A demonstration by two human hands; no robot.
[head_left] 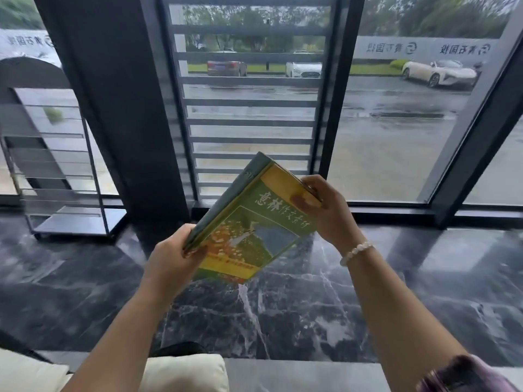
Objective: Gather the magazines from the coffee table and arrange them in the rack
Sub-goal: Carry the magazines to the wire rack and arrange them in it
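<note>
— What are the hands doing?
— Both hold the magazines [249, 222] up in the air, above the dark floor [283, 306]. The left hand [172, 258] wraps tight around the bottom corner. The right hand [325, 210] pinches the top corner.
— How do they look?
— Green and yellow cover, tilted. The rack [56, 165] stands far off to the left.

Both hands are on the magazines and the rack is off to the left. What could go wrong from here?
1. The magazines are a tilted stack pinched only at opposite corners by the left hand and right hand; one could slide out onto the marble floor.
2. The rack stands far left, so turning may loosen that grip.
</note>
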